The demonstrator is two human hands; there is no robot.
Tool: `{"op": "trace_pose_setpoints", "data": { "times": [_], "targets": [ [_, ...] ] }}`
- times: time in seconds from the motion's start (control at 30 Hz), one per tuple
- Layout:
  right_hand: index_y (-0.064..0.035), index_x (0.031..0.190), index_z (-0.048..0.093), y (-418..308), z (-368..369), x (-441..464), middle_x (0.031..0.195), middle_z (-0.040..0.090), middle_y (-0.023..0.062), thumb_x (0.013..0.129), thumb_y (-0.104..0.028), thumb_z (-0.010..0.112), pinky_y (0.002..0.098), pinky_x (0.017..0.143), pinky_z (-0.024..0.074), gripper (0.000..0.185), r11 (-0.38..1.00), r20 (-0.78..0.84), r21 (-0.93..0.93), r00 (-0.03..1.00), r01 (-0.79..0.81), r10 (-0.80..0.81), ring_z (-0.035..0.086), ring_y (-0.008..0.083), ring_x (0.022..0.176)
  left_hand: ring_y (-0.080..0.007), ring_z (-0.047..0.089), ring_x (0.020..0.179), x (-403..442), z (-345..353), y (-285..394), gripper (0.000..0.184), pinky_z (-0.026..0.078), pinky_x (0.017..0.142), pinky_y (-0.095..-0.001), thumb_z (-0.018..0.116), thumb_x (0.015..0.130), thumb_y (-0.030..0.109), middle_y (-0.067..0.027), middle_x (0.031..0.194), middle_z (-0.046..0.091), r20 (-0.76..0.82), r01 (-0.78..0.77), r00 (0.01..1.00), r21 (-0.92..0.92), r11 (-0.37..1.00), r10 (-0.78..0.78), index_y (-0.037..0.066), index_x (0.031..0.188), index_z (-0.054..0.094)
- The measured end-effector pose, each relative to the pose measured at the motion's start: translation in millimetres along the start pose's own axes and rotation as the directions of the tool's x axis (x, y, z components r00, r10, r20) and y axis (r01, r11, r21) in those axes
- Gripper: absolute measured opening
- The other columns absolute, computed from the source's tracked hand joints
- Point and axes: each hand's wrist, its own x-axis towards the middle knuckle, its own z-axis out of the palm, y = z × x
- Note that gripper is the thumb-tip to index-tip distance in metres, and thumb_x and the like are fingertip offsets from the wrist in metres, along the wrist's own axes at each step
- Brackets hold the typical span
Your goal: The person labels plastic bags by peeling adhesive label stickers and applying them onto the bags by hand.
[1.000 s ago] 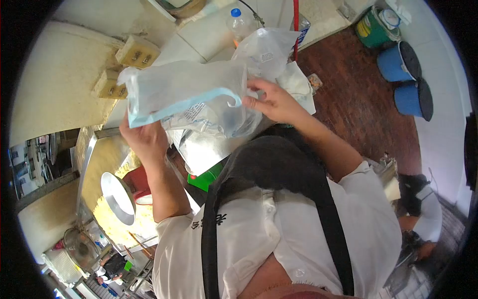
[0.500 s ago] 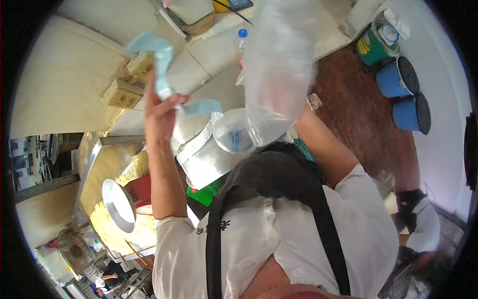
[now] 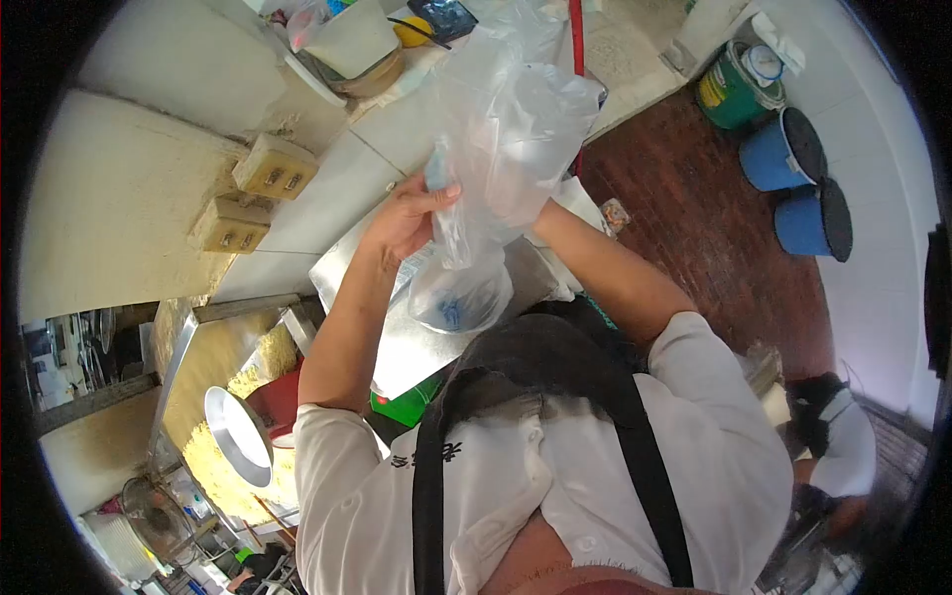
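A translucent plastic bag [image 3: 540,114] hangs in front of me, puffed out and crumpled at its top. My left hand [image 3: 405,220] pinches the bag's left edge between thumb and fingers, with a pale blue strip showing there. My right hand [image 3: 521,203] is inside or behind the cloudy plastic, so its fingers are hidden. Just below the hands, a rounded clear plastic bundle with blue print [image 3: 459,302] lies over a shiny metal surface [image 3: 412,352]. Whether that bundle joins the bag above, I cannot tell.
A tray of yellow noodle-like food [image 3: 213,456] holds a white bowl [image 3: 238,436] and a red container [image 3: 278,402] at left. Wall sockets [image 3: 276,167] are beyond my left arm. Blue buckets [image 3: 778,164] and a green bucket [image 3: 729,94] stand right; another person [image 3: 843,446] is lower right.
My left hand has moved right to the bag, bringing the pale blue strip against it. My right hand has shifted left with the bag. A red pole now shows behind the bag.
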Motion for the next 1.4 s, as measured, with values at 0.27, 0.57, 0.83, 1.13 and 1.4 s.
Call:
{"op": "trace_pose_setpoints", "data": {
  "times": [0.27, 0.57, 0.83, 1.13, 1.4],
  "targets": [
    [-0.0025, 0.129, 0.056, -30, -37, 3, 0.112, 0.066, 0.0083, 0.101, -0.022, 0.055, 0.0377, 0.086, 0.0547, 0.035, 1.000, -0.123, -0.018, 0.992, -0.012, 0.010, 0.065, 0.0216, 0.100, -0.0196, 0.065, 0.102, 22, -26, -10, 0.034, 0.053, 0.092, -0.0369, 0.068, 0.091, 0.010, -0.0065, 0.106, 0.067, -0.153, -0.069, 0.986, 0.008, 0.998, 0.069, 0.004, 0.124, 0.060],
    [-0.0012, 0.140, 0.046, -23, -151, -8, 0.133, 0.056, 0.0084, 0.098, -0.021, 0.061, 0.0355, 0.099, 0.0479, 0.049, 0.702, -0.223, -0.710, 0.965, -0.063, -0.139, 0.056, 0.0167, 0.116, -0.0113, 0.052, 0.062, 127, -116, -87, 0.016, 0.041, 0.054, -0.0271, 0.067, 0.086, 0.013, -0.0013, 0.077, 0.057, -0.177, 0.129, 0.983, 0.440, 0.889, -0.055, 0.006, 0.100, 0.063],
    [-0.0031, 0.125, 0.061, 22, -235, 16, 0.112, 0.067, 0.0056, 0.095, -0.014, 0.063, 0.0327, 0.089, 0.0501, 0.032, 0.792, -0.214, -0.609, 0.955, 0.035, -0.206, 0.061, 0.0149, 0.100, -0.0143, 0.053, 0.053, 167, -121, -123, 0.023, 0.045, 0.045, -0.0314, 0.062, 0.090, 0.017, -0.0071, 0.072, 0.061, -0.440, 0.435, 0.874, 0.517, 0.737, -0.207, 0.001, 0.106, 0.060],
    [0.0013, 0.109, 0.065, 100, -358, 52, 0.101, 0.067, 0.0217, 0.087, -0.010, 0.063, 0.0391, 0.085, 0.0528, 0.025, 0.356, -0.347, -0.900, 0.908, -0.253, -0.233, 0.065, 0.0375, 0.092, -0.0166, 0.056, 0.047, 191, -121, -146, 0.025, 0.044, 0.039, -0.0318, 0.064, 0.087, 0.013, -0.0097, 0.070, 0.065, -0.463, 0.499, 0.866, 0.790, 0.355, -0.187, -0.002, 0.106, 0.058],
    [0.0009, 0.150, 0.030, -74, -149, -12, 0.139, 0.050, 0.0196, 0.090, -0.020, 0.070, 0.0407, 0.110, 0.0369, 0.075, 0.670, -0.130, -0.743, 0.982, -0.004, -0.139, 0.045, 0.0331, 0.133, -0.0158, 0.067, 0.088, 133, -118, -90, 0.050, 0.055, 0.067, -0.0331, 0.076, 0.080, 0.019, -0.0092, 0.110, 0.069, -0.434, 0.179, 0.900, 0.306, 0.935, -0.030, 0.003, 0.123, 0.056]
  ]
}}
